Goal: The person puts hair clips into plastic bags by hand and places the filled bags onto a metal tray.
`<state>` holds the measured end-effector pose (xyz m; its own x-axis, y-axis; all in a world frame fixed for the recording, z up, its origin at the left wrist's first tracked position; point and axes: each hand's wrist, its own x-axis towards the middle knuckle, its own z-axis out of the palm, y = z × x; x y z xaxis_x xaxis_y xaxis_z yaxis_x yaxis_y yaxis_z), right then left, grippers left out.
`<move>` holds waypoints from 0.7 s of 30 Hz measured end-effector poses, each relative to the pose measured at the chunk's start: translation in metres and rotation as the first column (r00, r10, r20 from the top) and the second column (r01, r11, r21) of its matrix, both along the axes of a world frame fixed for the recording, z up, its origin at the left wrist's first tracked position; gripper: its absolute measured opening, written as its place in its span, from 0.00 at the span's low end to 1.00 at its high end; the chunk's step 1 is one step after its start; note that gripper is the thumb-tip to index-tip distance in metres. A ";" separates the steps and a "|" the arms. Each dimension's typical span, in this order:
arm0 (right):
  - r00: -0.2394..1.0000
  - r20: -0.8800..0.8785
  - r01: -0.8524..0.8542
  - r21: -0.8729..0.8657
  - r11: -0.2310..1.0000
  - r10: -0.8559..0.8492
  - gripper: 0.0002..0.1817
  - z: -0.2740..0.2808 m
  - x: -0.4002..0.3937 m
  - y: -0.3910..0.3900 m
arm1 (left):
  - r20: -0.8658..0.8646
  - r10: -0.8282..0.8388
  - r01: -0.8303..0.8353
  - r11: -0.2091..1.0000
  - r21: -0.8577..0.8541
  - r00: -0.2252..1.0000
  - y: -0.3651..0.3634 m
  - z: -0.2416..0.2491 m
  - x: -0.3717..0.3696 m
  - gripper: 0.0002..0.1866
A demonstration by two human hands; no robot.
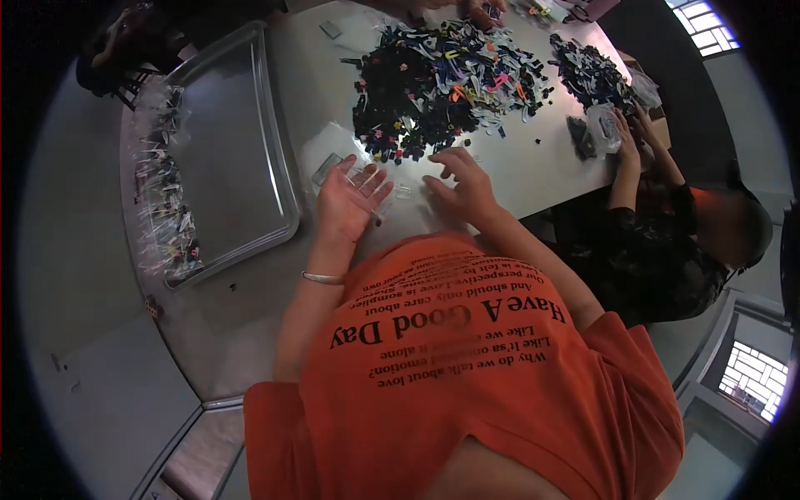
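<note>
My left hand [352, 198] is turned palm up near the table edge, with a small clear plastic piece [363, 188] lying across its curled fingers. My right hand [463, 185] is a little to the right, fingers apart and bent, over the table [533, 171]; nothing shows in it. Between the hands lies a small clear piece [403, 192]. Just beyond is a large pile of small dark, grey and coloured clips [450, 83]. A flat greyish packet [327, 169] lies behind my left fingers.
A big clear tray [279, 167] stands at the left, with bagged small items [167, 183] beside it. At the right a person [658, 242] handles a plastic bag [603, 129] near a second pile [592, 71]. Another person's hands [482, 12] are at the far side.
</note>
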<state>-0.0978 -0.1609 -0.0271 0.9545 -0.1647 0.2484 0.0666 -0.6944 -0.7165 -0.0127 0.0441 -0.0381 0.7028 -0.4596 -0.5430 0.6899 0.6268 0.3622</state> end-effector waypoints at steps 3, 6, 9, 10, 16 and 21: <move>0.988 -0.025 0.135 -0.309 0.942 -0.150 0.18 -0.030 -0.014 -0.048 | -0.072 0.016 -0.018 1.000 -0.026 0.997 0.002 -0.008 0.000 0.21; 0.994 -0.053 0.055 -0.494 0.868 -0.093 0.18 -0.030 -0.012 -0.069 | -0.094 -0.008 0.003 0.999 -0.053 0.996 -0.002 -0.007 0.000 0.21; 0.987 -0.155 -0.044 -0.537 0.843 -0.047 0.16 -0.022 0.000 -0.068 | -0.082 -0.045 0.038 0.996 -0.085 0.996 -0.008 -0.001 0.000 0.20; 0.998 -0.057 -0.008 -0.517 0.856 -0.025 0.13 -0.029 0.007 -0.070 | -0.078 -0.049 0.043 0.996 -0.084 0.996 -0.009 0.001 0.000 0.20; 0.988 -0.131 -0.137 -0.535 0.834 0.079 0.08 -0.030 0.023 -0.084 | -0.083 -0.097 0.088 0.991 -0.104 0.992 -0.010 0.001 -0.002 0.23; 0.973 -0.050 -0.212 -0.586 0.782 0.226 0.06 -0.036 0.032 -0.096 | -0.125 -0.067 0.057 0.995 -0.082 0.990 -0.012 0.005 -0.007 0.23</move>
